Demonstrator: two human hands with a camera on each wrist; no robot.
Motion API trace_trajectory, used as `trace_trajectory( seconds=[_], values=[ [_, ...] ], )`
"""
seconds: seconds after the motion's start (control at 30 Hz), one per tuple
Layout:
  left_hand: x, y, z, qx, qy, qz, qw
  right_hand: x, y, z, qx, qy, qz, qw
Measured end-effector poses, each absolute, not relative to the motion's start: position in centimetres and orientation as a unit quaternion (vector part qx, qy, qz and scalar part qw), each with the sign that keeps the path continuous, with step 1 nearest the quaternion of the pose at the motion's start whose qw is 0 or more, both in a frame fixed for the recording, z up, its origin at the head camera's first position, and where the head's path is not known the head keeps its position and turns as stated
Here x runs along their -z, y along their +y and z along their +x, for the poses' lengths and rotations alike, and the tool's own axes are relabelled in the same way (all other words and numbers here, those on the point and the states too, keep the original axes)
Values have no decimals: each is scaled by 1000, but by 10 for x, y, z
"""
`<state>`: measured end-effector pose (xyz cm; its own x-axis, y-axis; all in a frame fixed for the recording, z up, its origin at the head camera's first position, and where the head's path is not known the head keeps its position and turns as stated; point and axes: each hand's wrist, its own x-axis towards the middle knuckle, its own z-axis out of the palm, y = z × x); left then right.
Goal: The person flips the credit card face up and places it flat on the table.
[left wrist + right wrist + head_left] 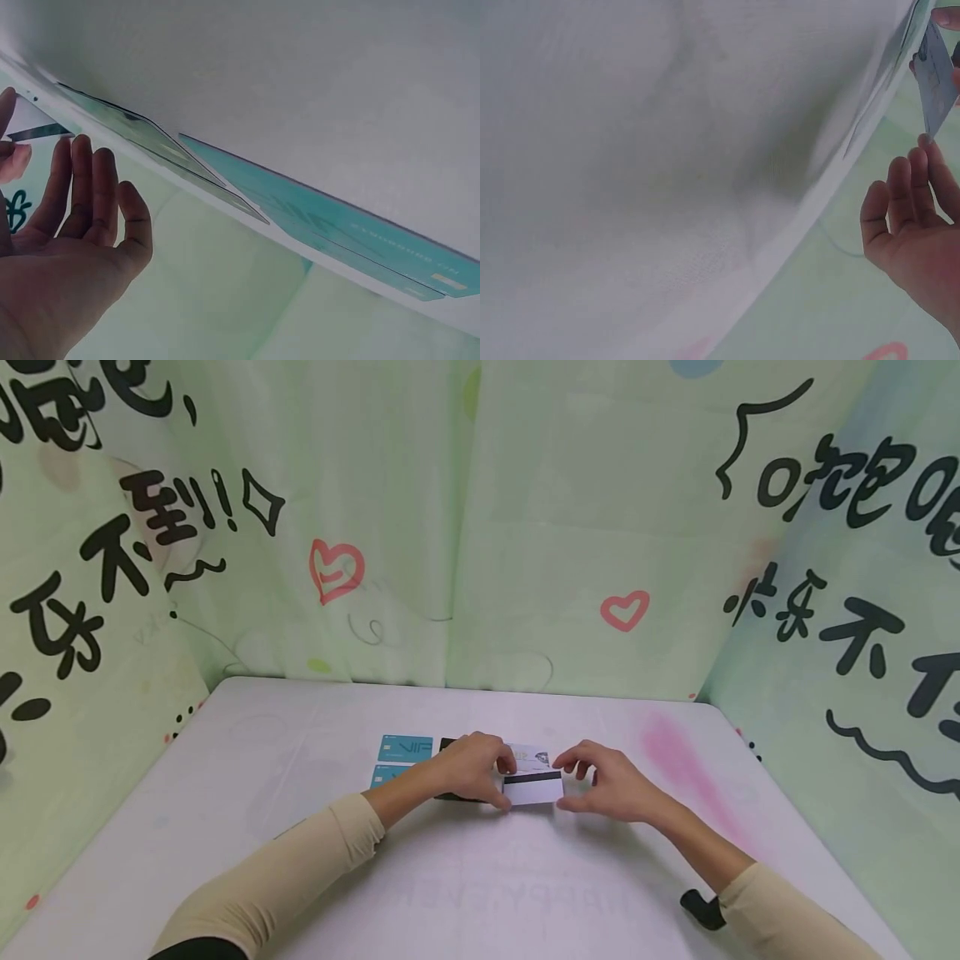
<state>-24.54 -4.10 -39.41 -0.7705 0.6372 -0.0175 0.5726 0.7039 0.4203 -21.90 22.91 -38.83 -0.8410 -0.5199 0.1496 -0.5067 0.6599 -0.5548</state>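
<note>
A white card with a black stripe (533, 792) is held between both hands above the table, striped face toward the head camera. My left hand (471, 768) grips its left edge, forefinger above and thumb below. At its right edge is my right hand (609, 782), forefinger at the upper corner and thumb at the lower one. In the right wrist view, the right forefinger's tip meets a corner of the card (936, 86). Behind it lies a pale printed card (531, 755), partly covered. A black card (446, 743) lies mostly hidden under my left hand.
Two teal cards (405, 748) lie one in front of the other, left of the black card; the left forearm partly covers the nearer. The table (450, 893) has a pale cloth with a pink smear at right. A printed curtain (525, 527) closes off the back and sides.
</note>
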Motion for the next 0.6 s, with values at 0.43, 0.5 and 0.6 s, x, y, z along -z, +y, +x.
trace_trajectory(
  seconds=[0.43,0.5,0.6],
  values=[
    [387,-42,-243,-208,920,322,88,378,237,-219,326,911,-252,7],
    [386,-43,-243,-206,920,322,87,377,238,-219,328,910,-253,6],
    [386,-44,-243,-208,920,320,89,376,239,-220,330,909,-254,5]
  ],
)
